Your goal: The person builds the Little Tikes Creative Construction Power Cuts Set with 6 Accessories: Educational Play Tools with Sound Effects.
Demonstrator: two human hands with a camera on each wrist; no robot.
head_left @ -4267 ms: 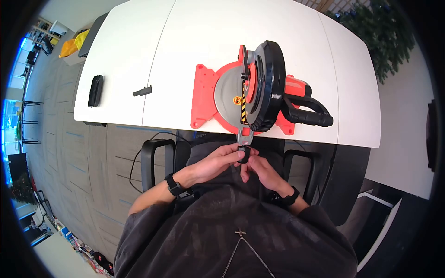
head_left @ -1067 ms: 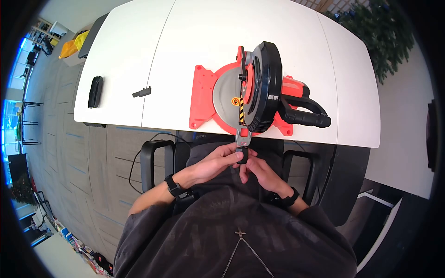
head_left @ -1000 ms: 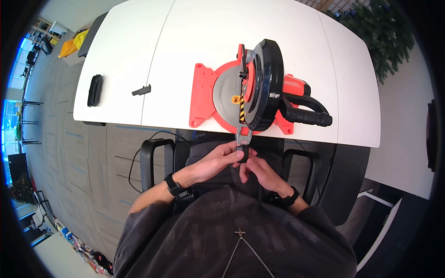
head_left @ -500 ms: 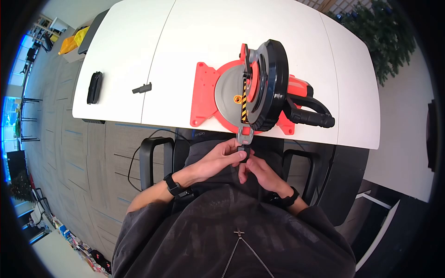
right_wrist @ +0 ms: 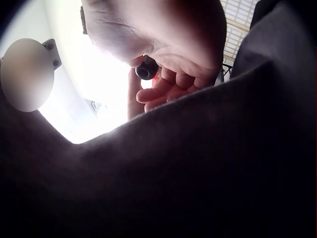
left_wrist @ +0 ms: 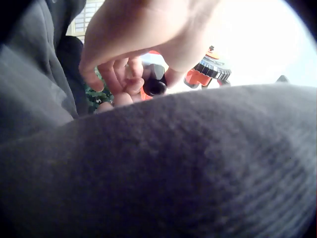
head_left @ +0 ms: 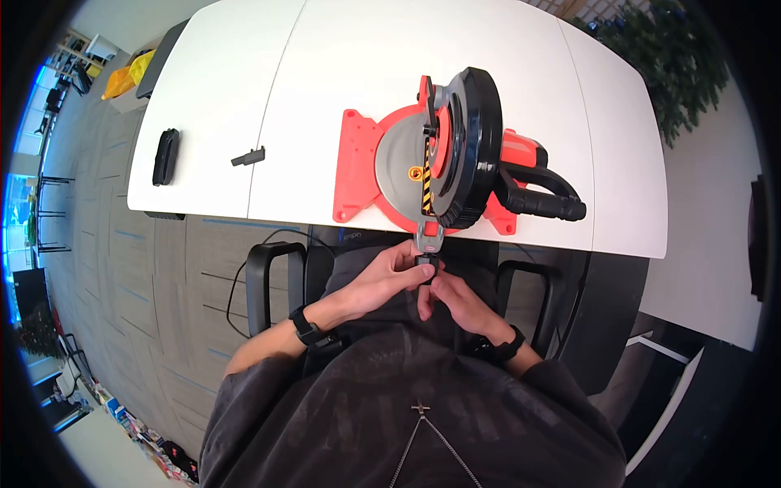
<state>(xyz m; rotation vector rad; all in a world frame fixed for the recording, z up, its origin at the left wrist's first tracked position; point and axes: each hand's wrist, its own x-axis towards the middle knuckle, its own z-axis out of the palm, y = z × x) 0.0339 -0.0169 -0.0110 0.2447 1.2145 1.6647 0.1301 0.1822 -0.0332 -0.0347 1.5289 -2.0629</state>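
A toy miter saw [head_left: 399, 163] with a red base, grey round turntable and black blade guard stands at the table's near edge. Its grey front arm [head_left: 429, 237] juts out over the edge and ends in a black knob [head_left: 432, 261]. My left hand [head_left: 378, 281] pinches this knob, thumb on top and fingers at its far side. From the other side my right hand [head_left: 462, 302] holds the knob's lower part with thumb and fingertips, its other fingers curled. In the right wrist view the knob's round end [right_wrist: 146, 69] shows between the fingers.
A small dark grey plastic piece [head_left: 248, 156] and a longer black case-like part [head_left: 166, 157] lie on the left of the white table [head_left: 309, 98]. The saw's black handle [head_left: 541, 199] reaches right. Chair armrests [head_left: 268, 281] flank the person.
Both hands stay at the knob throughout. Over the last seconds the left thumb and fingers have shifted slightly on it. The saw keeps its place, apart from small sways of the head view.
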